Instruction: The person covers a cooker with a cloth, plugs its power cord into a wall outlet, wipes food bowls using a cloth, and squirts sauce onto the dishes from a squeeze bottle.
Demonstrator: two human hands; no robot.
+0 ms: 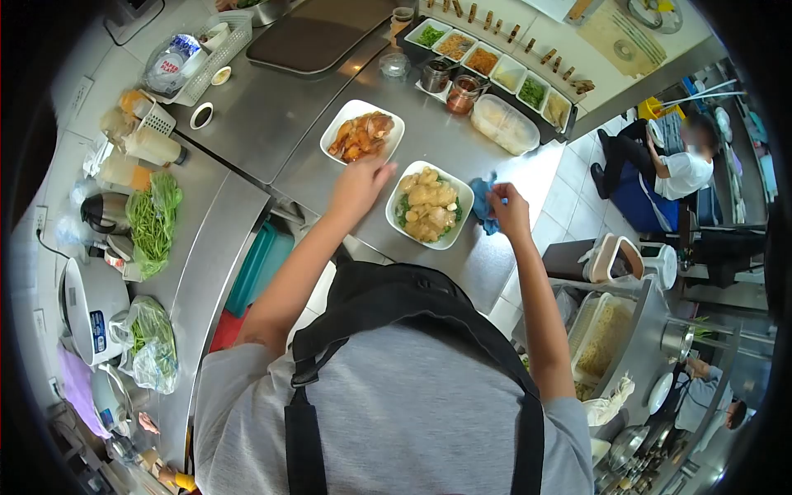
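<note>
My left hand (363, 183) is at the near rim of a square white bowl (328, 142) of glazed brown chicken pieces (361, 136). Its fingers reach forward over that rim, with the thumb apart; whether they touch the bowl is hard to see. To the right, a second square white bowl (396, 221) contains pale, sauce-covered pieces (429, 202) over chopped greens. Beside this bowl, my right hand (511, 211) pinches a crumpled blue cloth (481, 198), which lies close to the bowl's right side.
A row of garnish containers (481, 59) lines the back counter edge, with small jars (464, 93) and a lidded plastic tub (505, 124) before it. A dark tray (318, 33) lies back left. Bagged green vegetables (153, 219) sit left. A seated person (681, 161) is at far right.
</note>
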